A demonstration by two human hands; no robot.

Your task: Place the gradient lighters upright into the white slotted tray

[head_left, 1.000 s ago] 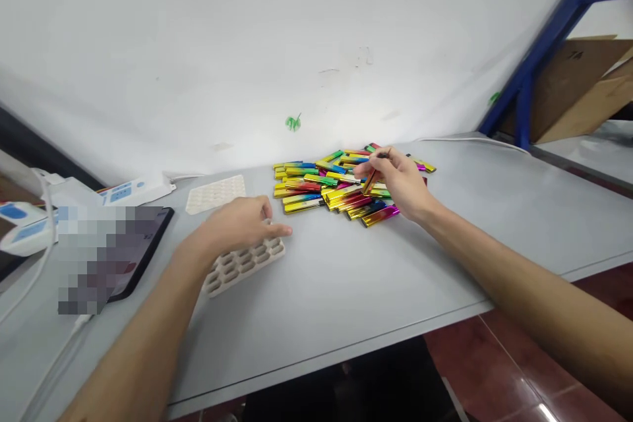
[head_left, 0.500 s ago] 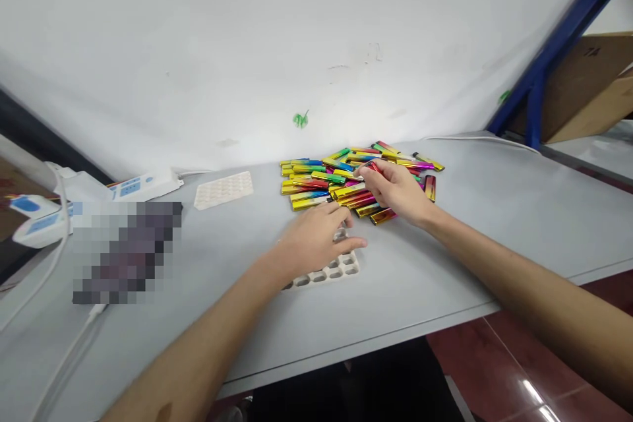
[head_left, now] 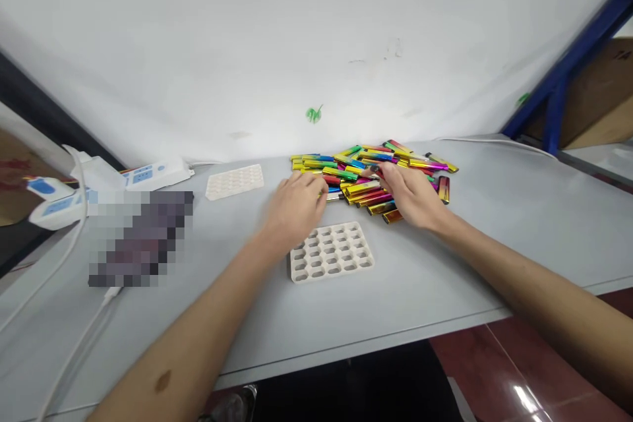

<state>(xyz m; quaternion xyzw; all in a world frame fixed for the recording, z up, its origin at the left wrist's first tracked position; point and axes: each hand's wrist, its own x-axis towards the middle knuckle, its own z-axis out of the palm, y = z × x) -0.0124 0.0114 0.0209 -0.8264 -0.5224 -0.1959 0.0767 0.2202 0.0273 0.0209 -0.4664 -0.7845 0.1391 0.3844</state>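
Note:
A pile of shiny flat tubes [head_left: 366,194] in gold, red, green, blue and pink lies against the wall. My right hand [head_left: 413,194] is over the right half of the pile, thumb and fingers pinched on one tube [head_left: 376,170] whose dark reddish end shows. At the left end of the pile my left hand [head_left: 297,208] rests with its fingers bent down together among the tubes; what they hold, if anything, is hidden. Nearer to me, a cream tray [head_left: 332,252] with rows of oblong holes lies flat, its upper left corner partly behind my left hand.
A second pale tray [head_left: 235,182] lies left of the pile. Further left are white power strips [head_left: 158,173], a blurred-out dark object [head_left: 143,237] and a white cable [head_left: 74,336]. A blue metal frame [head_left: 554,115] and cardboard box [head_left: 601,95] stand at right.
My left hand has moved up and left from over the tray to the pile's left end, uncovering most of the tray. My right hand stays at the pile. The view has shifted slightly.

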